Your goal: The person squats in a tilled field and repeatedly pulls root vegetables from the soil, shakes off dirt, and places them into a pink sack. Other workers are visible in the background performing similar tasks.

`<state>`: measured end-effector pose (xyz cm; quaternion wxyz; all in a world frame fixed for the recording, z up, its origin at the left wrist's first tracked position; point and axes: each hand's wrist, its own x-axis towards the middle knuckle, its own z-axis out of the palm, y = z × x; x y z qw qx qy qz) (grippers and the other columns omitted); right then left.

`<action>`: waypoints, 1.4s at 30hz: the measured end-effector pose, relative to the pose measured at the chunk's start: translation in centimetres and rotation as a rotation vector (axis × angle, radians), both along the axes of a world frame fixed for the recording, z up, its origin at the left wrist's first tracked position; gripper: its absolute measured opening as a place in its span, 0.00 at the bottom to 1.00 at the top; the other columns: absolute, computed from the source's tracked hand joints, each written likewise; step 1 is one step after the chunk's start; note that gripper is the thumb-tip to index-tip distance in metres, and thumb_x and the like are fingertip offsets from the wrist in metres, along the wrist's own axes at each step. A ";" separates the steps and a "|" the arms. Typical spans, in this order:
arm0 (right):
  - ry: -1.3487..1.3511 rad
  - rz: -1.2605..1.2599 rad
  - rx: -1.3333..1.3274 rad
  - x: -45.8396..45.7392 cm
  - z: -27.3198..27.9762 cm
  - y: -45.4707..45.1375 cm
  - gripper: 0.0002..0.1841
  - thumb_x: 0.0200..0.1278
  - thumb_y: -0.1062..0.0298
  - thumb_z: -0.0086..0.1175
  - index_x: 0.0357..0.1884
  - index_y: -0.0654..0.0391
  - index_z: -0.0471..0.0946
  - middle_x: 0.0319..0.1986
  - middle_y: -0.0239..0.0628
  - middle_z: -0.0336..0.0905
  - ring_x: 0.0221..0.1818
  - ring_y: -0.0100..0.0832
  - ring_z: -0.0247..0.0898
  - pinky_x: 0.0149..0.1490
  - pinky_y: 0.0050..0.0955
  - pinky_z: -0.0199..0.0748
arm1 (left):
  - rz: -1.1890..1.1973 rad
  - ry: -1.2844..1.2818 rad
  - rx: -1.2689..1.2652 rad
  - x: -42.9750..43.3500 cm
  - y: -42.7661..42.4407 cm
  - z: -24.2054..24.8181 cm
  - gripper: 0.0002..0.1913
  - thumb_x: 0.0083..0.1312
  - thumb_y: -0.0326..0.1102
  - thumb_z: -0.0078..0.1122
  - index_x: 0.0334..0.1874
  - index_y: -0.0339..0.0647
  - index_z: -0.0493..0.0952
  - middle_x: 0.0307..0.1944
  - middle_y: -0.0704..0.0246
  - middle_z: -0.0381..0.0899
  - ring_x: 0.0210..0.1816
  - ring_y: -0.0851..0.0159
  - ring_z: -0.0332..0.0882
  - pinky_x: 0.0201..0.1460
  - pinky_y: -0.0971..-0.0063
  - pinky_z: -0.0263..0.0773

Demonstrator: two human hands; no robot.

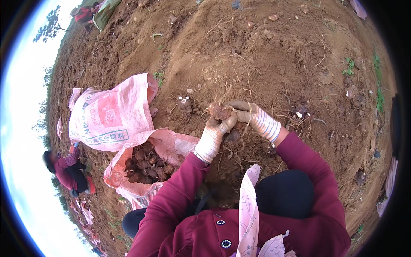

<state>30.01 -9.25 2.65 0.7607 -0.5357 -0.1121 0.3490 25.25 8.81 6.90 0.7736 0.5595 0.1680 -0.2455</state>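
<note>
A brown, root-covered corm (217, 110), which looks like taro, is held just above the soil between my two gloved hands. My left hand (212, 136), in a soiled white knit glove, grips it from below with thumb and fingers. From the right, the fingers of my right hand (257, 119) close on its side, in a glove with blue stripes. Fingers and dirt hide part of the corm. Under the hands lies another dark corm (231, 136) on the ground. Left of my hands, an open pink woven sack (112, 173) holds several corms (147, 165).
A full-looking pink and white printed sack (110, 115) lies beyond the open one. Corm clumps with white cut spots rest on the soil, one left (184, 102) and one right (300, 114). Another person (69, 173) bends at the far left; a second (84, 15) is near a green sack (105, 14).
</note>
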 end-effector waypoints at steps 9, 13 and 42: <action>-0.209 0.246 -0.463 -4.3 -2.0 1.9 0.24 0.67 0.55 0.55 0.55 0.65 0.75 0.34 0.52 0.82 0.39 0.44 0.81 0.40 0.40 0.77 | 0.208 -0.542 0.303 -0.1 0.1 -5.0 0.24 0.63 0.19 0.63 0.60 0.39 0.67 0.51 0.67 0.77 0.50 0.67 0.76 0.58 0.72 0.73; -0.844 0.403 -0.268 -4.7 0.9 1.9 0.07 0.65 0.67 0.53 0.41 0.57 0.75 0.28 0.50 0.79 0.33 0.53 0.78 0.38 0.42 0.76 | 0.347 -0.470 0.428 0.6 3.3 -7.3 0.25 0.60 0.16 0.63 0.58 0.39 0.68 0.53 0.66 0.76 0.54 0.69 0.74 0.60 0.74 0.71; -0.299 0.516 -0.580 -4.5 -9.3 27.6 0.29 0.63 0.54 0.55 0.58 0.68 0.70 0.39 0.63 0.80 0.44 0.59 0.78 0.49 0.45 0.75 | 1.252 0.083 0.829 -27.1 35.6 -0.7 0.52 0.49 0.28 0.78 0.76 0.38 0.54 0.68 0.60 0.66 0.63 0.60 0.67 0.65 0.65 0.66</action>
